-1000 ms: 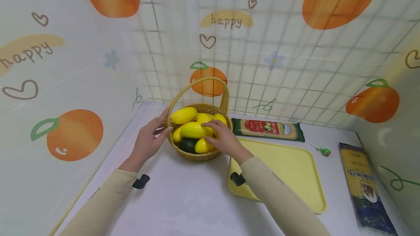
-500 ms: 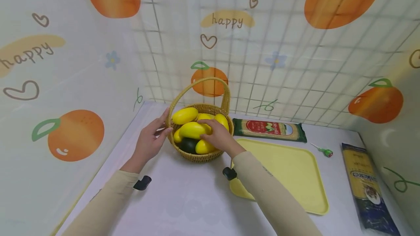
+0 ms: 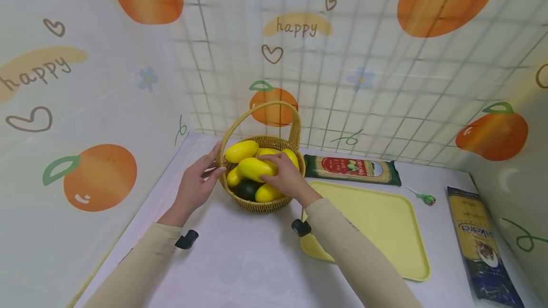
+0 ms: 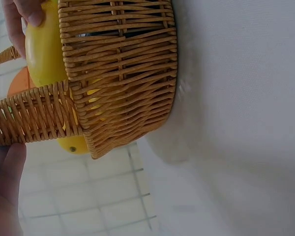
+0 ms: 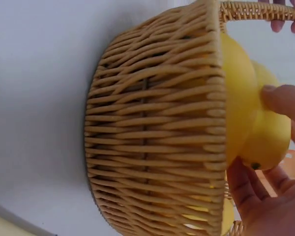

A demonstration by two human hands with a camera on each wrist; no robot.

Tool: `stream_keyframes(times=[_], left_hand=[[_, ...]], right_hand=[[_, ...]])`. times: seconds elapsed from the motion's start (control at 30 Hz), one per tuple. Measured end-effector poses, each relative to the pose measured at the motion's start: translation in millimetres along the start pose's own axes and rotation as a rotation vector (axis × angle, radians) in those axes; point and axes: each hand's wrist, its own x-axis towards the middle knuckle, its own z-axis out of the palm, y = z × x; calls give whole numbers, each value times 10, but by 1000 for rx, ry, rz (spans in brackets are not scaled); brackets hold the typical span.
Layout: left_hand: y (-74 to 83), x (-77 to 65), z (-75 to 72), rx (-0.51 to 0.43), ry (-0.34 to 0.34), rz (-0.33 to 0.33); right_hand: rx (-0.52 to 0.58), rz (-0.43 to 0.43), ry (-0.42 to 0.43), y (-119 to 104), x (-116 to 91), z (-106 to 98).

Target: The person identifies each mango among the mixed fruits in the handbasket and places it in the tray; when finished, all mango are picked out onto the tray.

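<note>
A round wicker basket [image 3: 265,207] with a tall arched handle holds several yellow mangoes, among them one at the back left [image 3: 241,151], and a dark green fruit [image 3: 246,190]. With thumb and fingers, my right hand [image 3: 291,177] grips the yellow mango [image 3: 252,169] on top of the pile; in the right wrist view the thumb lies on this mango [image 5: 273,135], fingers beneath its end. My left hand [image 3: 198,184] rests against the handle's left foot with fairly straight fingers. In the left wrist view its fingertips [image 4: 14,152] touch the handle's edge [image 4: 34,113].
Right of the basket lies a yellow tray [image 3: 368,222], partly under my right forearm. A green-ended pasta packet [image 3: 353,170] is behind it. A lollipop [image 3: 425,198] and a blue and yellow pasta packet [image 3: 477,241] lie farther right. Printed curtains surround the table.
My right hand has moved slightly left and closed its fingers on the top mango, which has shifted and tilted a little. The left hand stays at the handle.
</note>
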Motion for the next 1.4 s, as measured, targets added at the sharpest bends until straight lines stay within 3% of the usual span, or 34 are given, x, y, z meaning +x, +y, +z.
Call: stream_keyframes(times=[0.3,0.63,0.83,1.03,1.27,1.4], left_hand=[[13,-15,-5,17,-3,-19],[21,-15,-6,19,-1,-24],[14,-13,4,4,-1,-16],[-6,-16,19,12,2,-11],[10,-18,14,8,-7,-21],[27,-20,3,10,-10,-26]], right_hand=[[6,-14,52,-62,-169,-144],[34,-53,92,35,-650,-469],[89,15,141,303,-958,-682],[52,87,184,627,-1194,-796],[-36,120,210,946,-1342,-761],[-88,194,177,1064,-1359,-670]])
